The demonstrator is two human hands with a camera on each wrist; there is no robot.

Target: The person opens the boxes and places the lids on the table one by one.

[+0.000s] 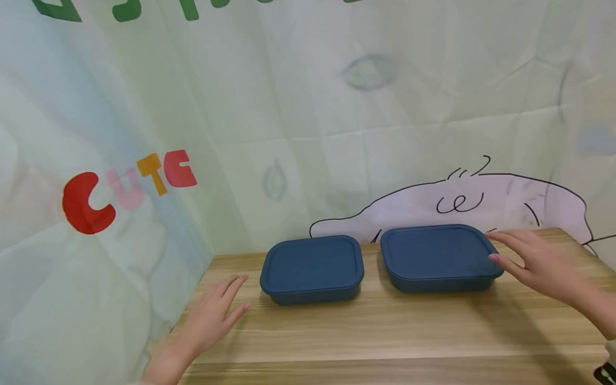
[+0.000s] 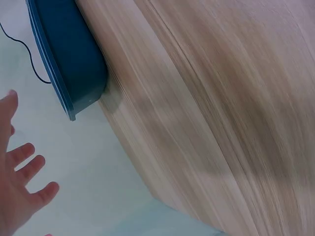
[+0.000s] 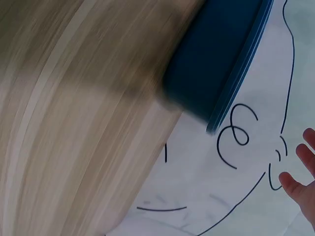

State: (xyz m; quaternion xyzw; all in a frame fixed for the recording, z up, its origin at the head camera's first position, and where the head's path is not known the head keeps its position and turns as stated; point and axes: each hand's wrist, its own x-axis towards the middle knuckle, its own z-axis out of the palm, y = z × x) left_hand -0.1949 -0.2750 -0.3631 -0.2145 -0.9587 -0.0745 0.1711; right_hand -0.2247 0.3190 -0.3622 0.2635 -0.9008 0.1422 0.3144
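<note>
Two dark blue lidded boxes stand side by side on a wooden table: a left box [image 1: 313,267] and a right box [image 1: 440,254]. Both lids are on, so the insides are hidden. To the left of the left box, my left hand [image 1: 207,318] hovers with its fingers spread and holds nothing. My right hand [image 1: 544,264] is at the right end of the right box, fingers extended. The right wrist view shows a gap between that hand's visible fingers [image 3: 290,187] and the box. A gap also separates the left fingers [image 2: 32,169] from their box in the left wrist view.
The wooden table [image 1: 337,337] reaches back to a pale printed curtain [image 1: 298,107], right behind the boxes. Colourful letters [image 1: 89,206] and a line-drawn figure [image 1: 510,203] are printed on it. The curtain also hangs along the table's left side.
</note>
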